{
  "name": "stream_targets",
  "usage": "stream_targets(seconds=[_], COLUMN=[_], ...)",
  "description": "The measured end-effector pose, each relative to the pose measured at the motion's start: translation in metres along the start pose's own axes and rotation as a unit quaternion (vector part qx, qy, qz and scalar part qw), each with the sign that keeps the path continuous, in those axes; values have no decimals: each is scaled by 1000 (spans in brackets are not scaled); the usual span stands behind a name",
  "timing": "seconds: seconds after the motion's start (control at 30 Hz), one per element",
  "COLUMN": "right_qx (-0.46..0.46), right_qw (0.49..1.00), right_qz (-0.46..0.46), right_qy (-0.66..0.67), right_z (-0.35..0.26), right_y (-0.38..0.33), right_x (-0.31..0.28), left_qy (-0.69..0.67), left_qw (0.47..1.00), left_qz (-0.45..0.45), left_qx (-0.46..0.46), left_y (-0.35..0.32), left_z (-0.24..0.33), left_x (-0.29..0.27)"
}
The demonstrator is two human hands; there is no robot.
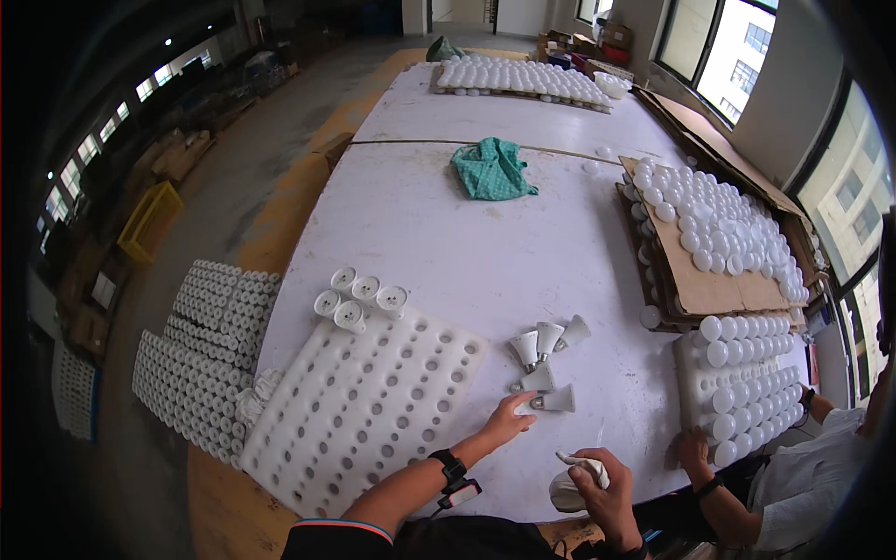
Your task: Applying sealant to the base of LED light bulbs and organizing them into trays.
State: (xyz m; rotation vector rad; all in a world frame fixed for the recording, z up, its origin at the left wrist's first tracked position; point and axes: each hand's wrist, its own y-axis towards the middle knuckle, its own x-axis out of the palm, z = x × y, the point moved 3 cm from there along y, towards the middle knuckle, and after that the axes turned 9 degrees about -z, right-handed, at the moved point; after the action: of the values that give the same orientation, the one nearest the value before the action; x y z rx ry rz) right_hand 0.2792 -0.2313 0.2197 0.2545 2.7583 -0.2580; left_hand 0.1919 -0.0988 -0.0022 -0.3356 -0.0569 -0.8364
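Observation:
My left hand (507,420) reaches forward over the white table (448,233), fingers spread, fingertips touching a white bulb housing (556,399) lying on its side. Several more white housings (546,341) stand or lie just beyond it. My right hand (605,490) is closed around a white bulb (571,485) near the table's front edge. A white foam tray (364,411) full of round holes lies to the left of my left hand, with several housings (359,301) standing at its far edge.
Another person's hand (693,453) rests by a tray of white bulbs (747,387) at the right. Bulbs on cardboard (719,224) lie further right and more bulbs (523,77) at the far end. A green cloth (492,170) lies mid-table. Stacked housing trays (201,350) sit on the floor, left.

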Motion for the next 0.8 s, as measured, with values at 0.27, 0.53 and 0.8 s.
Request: stream_targets(seconds=[0.27, 0.53, 0.8], right_qx=[94, 45, 71], right_qw=[994, 997, 994], right_qz=[-45, -61, -80], right_qy=[42, -18, 5], right_z=[-2, -10, -9], right_y=[18, 22, 8], right_x=[11, 17, 18], left_qy=[-303, -120, -85], left_qw=[872, 830, 856], left_qz=[376, 535, 476], left_qx=[76, 104, 183], left_y=[-57, -62, -81], left_z=[-4, 12, 51], left_x=[-180, -297, -259])
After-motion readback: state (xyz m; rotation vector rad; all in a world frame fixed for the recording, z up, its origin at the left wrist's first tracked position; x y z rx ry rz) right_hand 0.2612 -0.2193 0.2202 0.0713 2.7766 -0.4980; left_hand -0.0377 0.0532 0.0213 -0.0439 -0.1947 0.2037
